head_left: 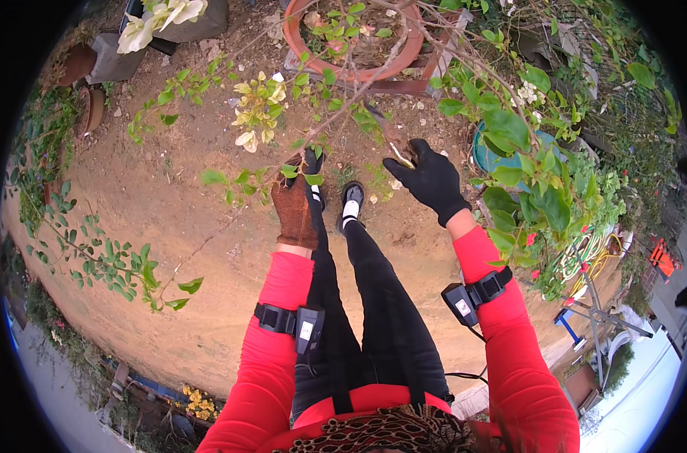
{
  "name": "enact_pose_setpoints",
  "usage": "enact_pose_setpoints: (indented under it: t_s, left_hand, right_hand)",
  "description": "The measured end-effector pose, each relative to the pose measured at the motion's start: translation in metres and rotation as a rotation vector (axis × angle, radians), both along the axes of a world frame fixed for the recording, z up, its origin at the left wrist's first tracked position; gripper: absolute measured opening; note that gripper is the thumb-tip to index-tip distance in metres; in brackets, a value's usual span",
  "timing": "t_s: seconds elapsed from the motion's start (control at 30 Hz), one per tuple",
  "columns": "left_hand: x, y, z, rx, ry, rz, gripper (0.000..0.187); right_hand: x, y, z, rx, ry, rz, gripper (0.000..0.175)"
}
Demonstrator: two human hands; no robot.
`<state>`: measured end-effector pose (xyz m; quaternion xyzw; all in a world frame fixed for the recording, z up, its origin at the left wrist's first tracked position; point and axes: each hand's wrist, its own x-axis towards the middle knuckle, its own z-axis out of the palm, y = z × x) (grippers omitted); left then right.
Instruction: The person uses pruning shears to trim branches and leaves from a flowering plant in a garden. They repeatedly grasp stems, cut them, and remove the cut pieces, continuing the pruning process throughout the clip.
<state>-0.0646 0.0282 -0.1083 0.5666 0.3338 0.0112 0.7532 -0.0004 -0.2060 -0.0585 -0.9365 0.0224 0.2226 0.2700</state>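
My left hand (294, 212), in a rust-brown knit glove, is curled around a thin leafy branch (326, 125) of a bougainvillea. Leaves partly hide its fingertips. My right hand (434, 181) wears a black glove and grips a cutting tool (389, 133) with a dark, narrow blade pointing away from me. Most of its handle is hidden in the palm. The blade lies just right of the branch; contact cannot be told. Pale cream bracts (258, 110) hang left of the branch. Beyond the hands stands a round terracotta pot (354, 73) with stems and leaves in it.
Leafy shoots (507, 170) crowd close on the right, above a teal container (485, 150). A long thin branch (207, 240) extends at left. Coiled hoses (589, 263) and a metal frame (592, 294) are at right. Grey blocks (114, 56) stand far left on bare soil.
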Motion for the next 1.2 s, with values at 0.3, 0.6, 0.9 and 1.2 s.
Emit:
enact_pose_setpoints:
  t_s: [0.3,0.6,0.9,1.2]
  left_hand:
    - [-0.009,-0.017,0.000,0.099,0.007,-0.152,0.027]
    - [-0.002,-0.032,0.016,0.093,-0.008,-0.169,0.034]
    - [0.005,-0.037,0.021,0.015,0.007,-0.141,0.034]
    - [0.005,-0.033,0.021,0.169,-0.006,-0.255,0.029]
  right_hand:
    - [-0.005,0.012,-0.024,0.082,-0.002,-0.060,0.072]
    - [-0.017,0.034,-0.058,0.513,0.093,-0.293,0.065]
    - [-0.015,0.047,-0.087,0.791,0.157,-0.344,0.059]
    - [-0.018,0.064,-0.076,1.003,0.168,-0.435,0.047]
